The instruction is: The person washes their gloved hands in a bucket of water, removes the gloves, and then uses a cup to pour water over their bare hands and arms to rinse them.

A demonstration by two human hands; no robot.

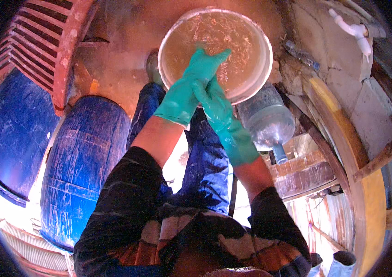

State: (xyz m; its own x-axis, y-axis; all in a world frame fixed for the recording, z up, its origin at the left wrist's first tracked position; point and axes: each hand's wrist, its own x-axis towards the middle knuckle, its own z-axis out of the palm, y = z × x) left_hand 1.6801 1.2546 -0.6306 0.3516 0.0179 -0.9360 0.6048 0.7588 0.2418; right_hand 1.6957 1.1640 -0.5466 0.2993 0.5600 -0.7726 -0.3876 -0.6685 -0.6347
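Head view: in the upper middle of the frame a round white basin (257, 76) sits low on the ground, filled with murky brownish water that has pale strands or foam swirling in it. Both hands wear teal rubber gloves and meet over the basin's lower rim. The left hand (195, 74) lies flat with its fingers straight and together, reaching into the basin, and grips nothing that can be seen. The right hand (212, 99) crosses just under it, pressed against the left glove; whether it is closed on anything I cannot tell, since the left hand covers its fingers.

The basin looks like thin, stiff plastic. Full of liquid, it would likely be heavy and prone to slosh, and wet gloves on a wet rim would probably slip, so the surest hold seems to be the rolled rim at 2 opposite sides.

Just right of the basin a large clear plastic water bottle (267, 121) lies on its side, neck toward the lower right. 2 blue drums (83, 161) fill the left of the frame, with a red slatted crate (44, 41) above them. A white pipe fitting (355, 31) shows at the upper right.

The basin's bottom is hidden by the cloudy water, so what lies in it cannot be made out. The person's dark sleeves and blue trousers block the ground below the basin, and the frame's rim is bent and dark.
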